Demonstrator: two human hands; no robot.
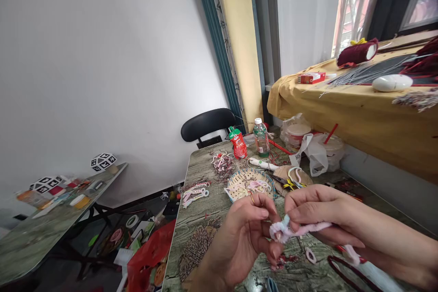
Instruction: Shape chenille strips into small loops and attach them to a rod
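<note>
Fuzzy yarn piece (281, 229): pink, white and pale blue, bunched between both hands above the table (215, 212), its pink tail running back under the right fingers.
Right hand (325, 210): thumb and forefinger pinch the yarn beside the bunched end.
Left hand (242, 235): fingers curled, some tips against the bunched end; whether they grip it, I cannot tell.
Woven basket (248, 176): just beyond the hands, pastel yarn inside.
Red pouch (238, 145): upright behind the basket, near a green-labelled bottle (262, 141).
</note>
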